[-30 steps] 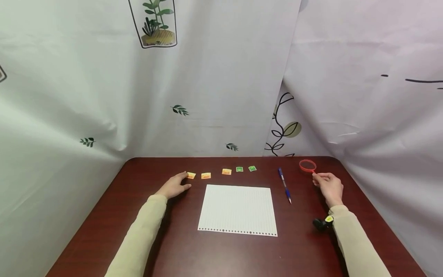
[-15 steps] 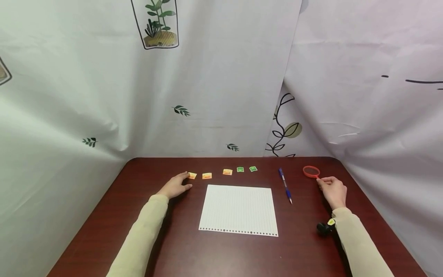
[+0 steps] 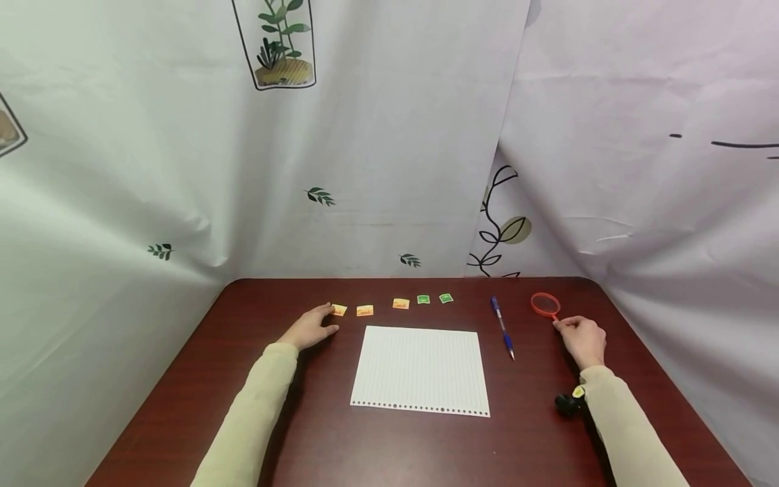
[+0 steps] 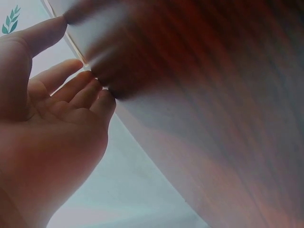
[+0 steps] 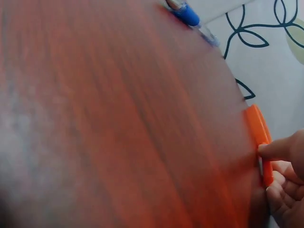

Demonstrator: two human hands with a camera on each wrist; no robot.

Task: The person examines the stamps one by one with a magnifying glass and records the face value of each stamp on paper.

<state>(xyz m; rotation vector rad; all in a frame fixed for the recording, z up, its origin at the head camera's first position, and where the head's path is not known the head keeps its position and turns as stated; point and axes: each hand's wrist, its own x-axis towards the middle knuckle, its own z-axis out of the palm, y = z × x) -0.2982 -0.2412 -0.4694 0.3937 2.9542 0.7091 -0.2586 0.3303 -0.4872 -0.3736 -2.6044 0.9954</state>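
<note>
In the head view my left hand (image 3: pixel 308 327) rests palm-down on the table, its fingertips at the leftmost small orange stamp-like paper (image 3: pixel 339 310); the hand partly covers that paper. The left wrist view shows relaxed fingers (image 4: pixel 78 95) touching the tabletop. On the far right, my right hand (image 3: pixel 584 341) pinches the handle of a red magnifying glass (image 3: pixel 545 304) between thumb and fingers. Seen from the right wrist, the orange-red magnifying glass lies close to the tabletop. Its lens is not visible there.
Two more orange papers (image 3: pixel 364 310) and two green ones (image 3: pixel 423 299) lie along the back. A lined, punched sheet (image 3: pixel 421 370) lies mid-table. Right of it is a blue pen (image 3: pixel 502 327). Near the right wrist hangs a black device (image 3: pixel 568 405). White cloth (image 3: pixel 389 135) surrounds the table.
My right hand has drawn the magnifying glass slightly nearer, first rightward and then a little back left. The left hand holds its place.
</note>
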